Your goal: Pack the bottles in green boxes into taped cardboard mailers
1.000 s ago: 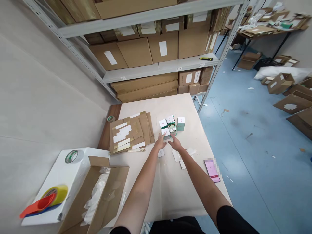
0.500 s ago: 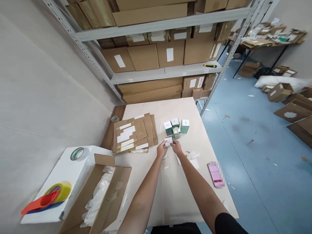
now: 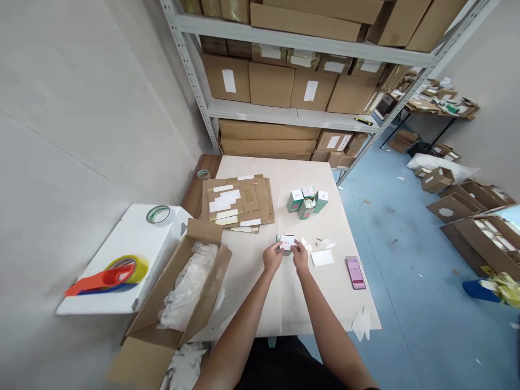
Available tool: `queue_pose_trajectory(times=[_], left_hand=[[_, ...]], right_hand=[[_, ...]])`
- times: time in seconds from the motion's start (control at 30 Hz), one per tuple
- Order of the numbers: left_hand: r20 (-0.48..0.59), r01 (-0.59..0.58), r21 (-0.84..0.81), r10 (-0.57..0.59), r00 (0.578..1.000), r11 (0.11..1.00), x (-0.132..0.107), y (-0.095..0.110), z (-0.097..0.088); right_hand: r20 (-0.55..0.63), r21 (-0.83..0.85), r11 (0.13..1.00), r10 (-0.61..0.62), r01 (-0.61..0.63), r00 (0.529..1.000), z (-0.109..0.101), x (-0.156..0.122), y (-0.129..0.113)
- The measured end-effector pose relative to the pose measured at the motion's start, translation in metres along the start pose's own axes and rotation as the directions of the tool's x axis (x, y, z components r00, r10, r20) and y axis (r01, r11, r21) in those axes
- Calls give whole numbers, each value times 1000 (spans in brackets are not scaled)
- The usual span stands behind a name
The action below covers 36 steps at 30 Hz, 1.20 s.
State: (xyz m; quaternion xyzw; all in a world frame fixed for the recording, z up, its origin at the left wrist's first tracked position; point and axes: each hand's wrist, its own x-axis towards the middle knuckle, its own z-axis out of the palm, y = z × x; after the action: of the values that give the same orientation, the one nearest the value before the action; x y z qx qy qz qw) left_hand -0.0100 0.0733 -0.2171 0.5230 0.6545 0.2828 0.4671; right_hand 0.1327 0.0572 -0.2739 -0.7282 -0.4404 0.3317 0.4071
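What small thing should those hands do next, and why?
Perhaps the left hand should steady the small white-topped carton while the right hand gently tests its top. The two hands hold it from opposite sides, with the printed white top facing up within easy thumb reach; whether that top is loose, I can't tell from here.

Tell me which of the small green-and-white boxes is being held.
The box nearest the camera, its white face up between the left hand and right hand; the other four boxes stand grouped farther back, untouched.
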Motion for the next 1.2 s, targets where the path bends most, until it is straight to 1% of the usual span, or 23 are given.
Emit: queue_pose_trajectory(times=[0.1, 0.17, 0.27, 0.33, 0.4, 0.47, 0.53, 0.6, 0.63, 0.7, 0.77, 0.87, 1.0, 1.07, 1.13, 1.2], left_hand=[[16, 9, -36, -9, 1000, 999, -30, -18, -14], [30, -2, -64, 4, 1000, 998, -46, -32, -19], [52, -1, -94, 6, 999, 996, -66, -53, -19], [69, 23, -87, -17, 997, 996, -76, -67, -16], [95, 45, -59, -39, 995, 997, -82, -78, -13], [120, 38, -16, -36, 992, 999, -85, -86, -11], [122, -20, 36, 15, 992, 999, -83, -89, -10], [119, -123, 73, 114, 986, 990, -77, -87, -8], [152, -161, 85, 147, 977, 983, -75, -84, -6], [251, -192, 104, 161, 955, 976, -70, -79, -3], [304, -186, 125, 141, 942, 975, -69, -76, 1], [260, -151, 161, 106, 960, 975, -76, -79, 5], [191, -93, 181, 58, 980, 979, -97, -91, 4], [189, -94, 149, 65, 980, 984, -107, -98, 2], [221, -96, 127, 66, 973, 987, -114, -102, -2], [234, -80, 165, 40, 971, 983, -116, -102, -7]], right_hand=[[5, 51, 994, 96, -96, 995, 6, -31, 6], [18, 59, 991, 115, -116, 993, 7, -48, 14], [18, 61, 989, 133, -134, 991, 7, -73, 27], [6, 58, 987, 152, -152, 988, 7, -89, 34], [-9, 62, 986, 155, -155, 988, 6, -102, 38], [-13, 56, 988, 144, -144, 989, 2, -110, 39], [-3, 4, 988, 153, -153, 988, -6, -113, 38], [-8, -80, 970, 228, -228, 974, -14, -112, 37], [-11, -104, 953, 284, -284, 959, -18, -111, 37], [-4, -104, 917, 386, -385, 922, -22, -110, 37], [24, -71, 903, 426, -424, 904, -23, -110, 39], [39, -63, 914, 405, -402, 914, -21, -109, 42], [50, -102, 923, 377, -371, 925, -16, -102, 43], [75, -126, 936, 340, -329, 938, -12, -96, 41], [123, -134, 959, 265, -248, 956, -6, -91, 38], [173, -124, 977, 195, -175, 965, -2, -87, 37]])
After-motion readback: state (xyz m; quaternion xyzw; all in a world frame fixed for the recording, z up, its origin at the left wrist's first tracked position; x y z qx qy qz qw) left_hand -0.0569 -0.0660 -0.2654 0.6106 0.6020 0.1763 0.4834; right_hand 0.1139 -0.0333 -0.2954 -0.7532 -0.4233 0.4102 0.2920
